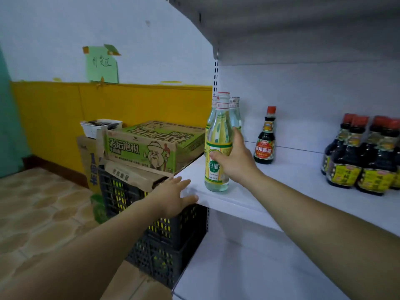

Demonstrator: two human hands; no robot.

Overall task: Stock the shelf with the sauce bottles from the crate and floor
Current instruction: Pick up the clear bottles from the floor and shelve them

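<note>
A clear vinegar bottle (217, 135) with a yellow-green label stands upright near the left front corner of the white shelf (287, 187). My right hand (234, 158) is wrapped around its middle. Two more clear bottles (234, 111) stand just behind it. My left hand (173, 194) rests flat on the shelf's left front corner, fingers spread, holding nothing. A single dark soy sauce bottle (265, 139) stands further right, and a group of several dark bottles (363, 156) with yellow labels fills the right end. A black plastic crate (164, 232) sits left of the shelf.
Cardboard boxes, a green one (151, 146) on top, are stacked on the crate beside the shelf end. A second black crate (155, 265) lies beneath. The upper shelf (303, 29) overhangs. A lower shelf (249, 271) shows below. Tiled floor (39, 211) spreads to the left.
</note>
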